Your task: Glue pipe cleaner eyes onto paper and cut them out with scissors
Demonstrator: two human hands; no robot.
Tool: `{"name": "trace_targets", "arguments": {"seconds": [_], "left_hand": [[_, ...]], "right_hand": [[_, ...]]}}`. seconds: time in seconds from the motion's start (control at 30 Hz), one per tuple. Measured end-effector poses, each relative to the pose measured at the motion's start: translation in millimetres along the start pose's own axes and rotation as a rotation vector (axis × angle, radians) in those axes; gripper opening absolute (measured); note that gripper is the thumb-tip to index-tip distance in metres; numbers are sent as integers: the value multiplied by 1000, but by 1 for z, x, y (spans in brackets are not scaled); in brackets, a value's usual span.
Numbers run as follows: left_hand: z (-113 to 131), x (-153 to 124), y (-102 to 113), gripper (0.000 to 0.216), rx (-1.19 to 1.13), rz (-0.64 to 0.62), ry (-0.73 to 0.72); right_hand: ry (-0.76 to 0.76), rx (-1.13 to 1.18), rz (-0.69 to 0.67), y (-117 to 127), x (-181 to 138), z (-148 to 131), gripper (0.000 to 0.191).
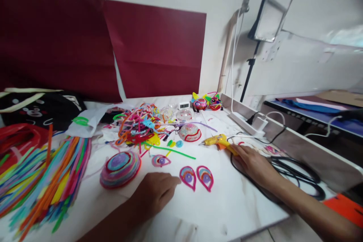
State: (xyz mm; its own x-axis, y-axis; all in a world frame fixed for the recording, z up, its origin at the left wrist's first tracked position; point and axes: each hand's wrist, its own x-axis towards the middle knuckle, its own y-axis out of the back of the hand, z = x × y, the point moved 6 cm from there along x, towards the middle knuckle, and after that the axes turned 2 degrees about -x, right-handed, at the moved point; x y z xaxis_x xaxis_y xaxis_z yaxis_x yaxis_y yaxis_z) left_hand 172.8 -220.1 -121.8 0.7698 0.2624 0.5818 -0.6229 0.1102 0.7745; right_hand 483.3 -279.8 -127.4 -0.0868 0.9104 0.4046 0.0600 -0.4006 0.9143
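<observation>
My right hand (253, 164) is closed around the handle of a yellow hot glue gun (215, 140), which lies on the white table with its nozzle to the left. My left hand (159, 191) rests low over the table with its fingers curled in, and nothing shows in them. Its fingertip comes up to the edge of a teardrop-shaped pipe-cleaner eye (187, 177). Beside that lies a matching eye (205, 177); a smaller eye (161, 160) is farther back. Left of my hand sits a dome coiled from coloured pipe cleaners (120, 168).
Bundled pipe cleaners (62, 174) spread over the left side. Behind the eyes are a tangled heap of pipe cleaners (141, 121), a partly covered clear dome (189, 132) and a small digital clock (183, 105). A coiled black cable (300, 176) and a power strip (246, 124) lie at right.
</observation>
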Motion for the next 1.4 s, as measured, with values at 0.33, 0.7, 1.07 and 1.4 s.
{"name": "trace_targets", "arguments": {"seconds": [0.33, 0.7, 1.07, 1.4], "left_hand": [[1, 11, 8, 20, -64, 6, 142], [17, 14, -6, 45, 74, -142, 48], [6, 5, -21, 62, 50, -248, 145], [3, 3, -23, 65, 31, -268, 203]], "right_hand": [[164, 330, -12, 39, 26, -72, 25], [154, 613, -167, 16, 28, -78, 29], [210, 625, -291, 9, 22, -86, 50], [184, 631, -306, 7, 23, -87, 46]]}}
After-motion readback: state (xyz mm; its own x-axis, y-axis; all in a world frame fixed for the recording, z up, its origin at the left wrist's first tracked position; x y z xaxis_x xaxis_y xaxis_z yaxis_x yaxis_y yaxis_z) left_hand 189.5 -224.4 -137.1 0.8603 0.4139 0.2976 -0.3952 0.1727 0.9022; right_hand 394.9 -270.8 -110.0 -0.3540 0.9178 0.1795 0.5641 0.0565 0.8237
